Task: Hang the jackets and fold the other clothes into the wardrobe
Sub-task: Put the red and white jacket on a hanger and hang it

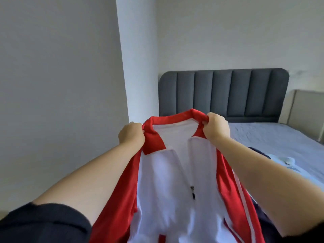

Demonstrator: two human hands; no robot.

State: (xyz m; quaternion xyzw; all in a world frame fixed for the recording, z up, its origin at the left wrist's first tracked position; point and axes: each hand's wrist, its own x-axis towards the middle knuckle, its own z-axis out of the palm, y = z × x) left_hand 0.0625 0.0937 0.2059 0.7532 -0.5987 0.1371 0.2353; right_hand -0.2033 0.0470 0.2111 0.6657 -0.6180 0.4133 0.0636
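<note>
The red and white jacket (175, 181) hangs in the air in front of the person, zip part open. The left hand (131, 135) and right hand (216, 128) each pinch one collar end. A loosened pinch would likely drop one shoulder. Beyond, crumpled clothes (284, 161) lie on the bed (273, 137); no wardrobe shows.

Free room: open air above the jacket (177, 172), upper centre and upper right of frame. Obstacles: wall (57, 85) filling left; white pillar (138, 67) centre, just behind the collar; headboard (224, 93) right of centre; bed (273, 137) at right, with clothes (284, 161) lying at its near edge.
</note>
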